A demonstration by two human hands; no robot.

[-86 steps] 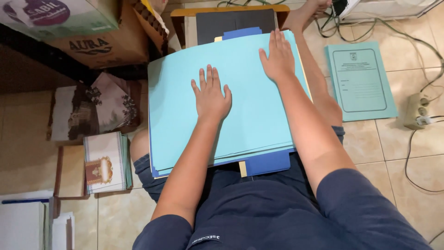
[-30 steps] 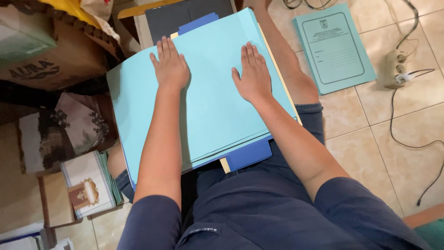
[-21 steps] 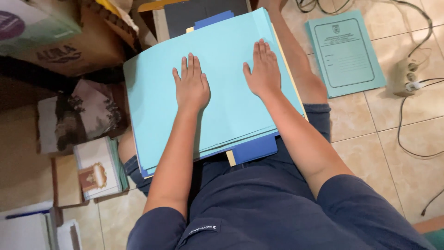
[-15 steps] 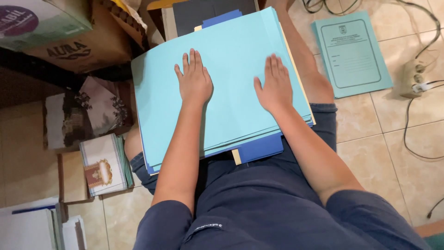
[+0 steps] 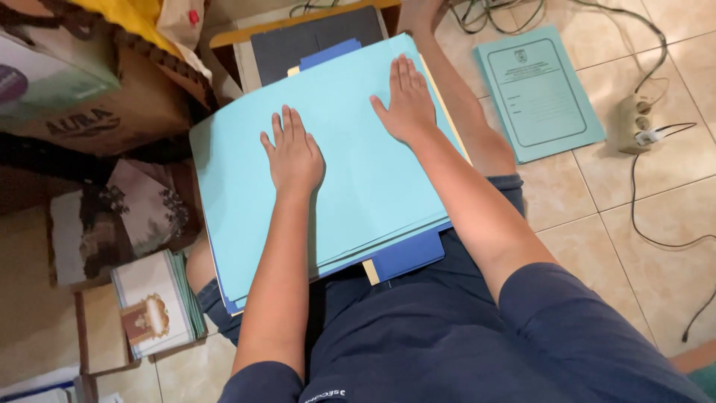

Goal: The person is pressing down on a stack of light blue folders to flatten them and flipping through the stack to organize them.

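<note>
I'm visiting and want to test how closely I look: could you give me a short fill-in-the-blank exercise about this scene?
1. Both hands, the left hand and the right hand, lie flat on a stack of light ____ folders.
2. The stack rests on the person's ____.
3. A separate teal folder lies on the tiled ____.
4. Beside it sits a power strip with a ____ plug in it.

Missing words: blue; lap; floor; white

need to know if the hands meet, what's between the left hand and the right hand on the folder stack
In the head view, only bare light-blue paper of the top folder lies between the left hand and the right hand. Both rest flat on it, apart from each other.
</note>
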